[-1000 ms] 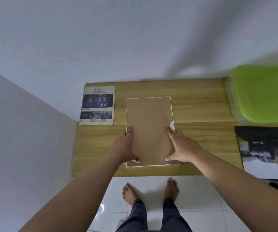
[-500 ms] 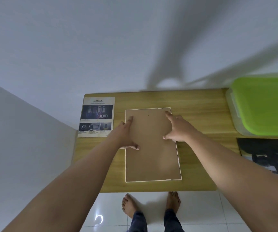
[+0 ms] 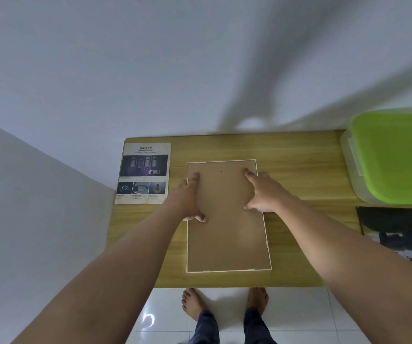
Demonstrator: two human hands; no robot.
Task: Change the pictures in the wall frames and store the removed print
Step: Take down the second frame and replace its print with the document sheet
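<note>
L hand [image 3: 189,197] & R hand [image 3: 262,192] press spread flat on the face-down frame [image 3: 227,240] mid-table [image 3: 304,157], SAFETY print [image 3: 144,173] at 10 o'clock: best to push evenly near both long edges, I reckon, so the back seats level w/o flexing.

Open tabletop [image 3: 299,157] strip between frame [image 3: 227,239] and green-lidded box [image 3: 393,155]; leaflet [image 3: 143,173] just left of frame; wall [image 3: 200,70] behind.

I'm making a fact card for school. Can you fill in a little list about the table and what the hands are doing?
Table: wooden, against a white wall
Frame: lies face down, brown backing up
Left hand: flat on the backing's left edge
Right hand: flat on the backing's right side
Left of frame: safety poster
Right of frame: green-lidded box, dark print
</note>
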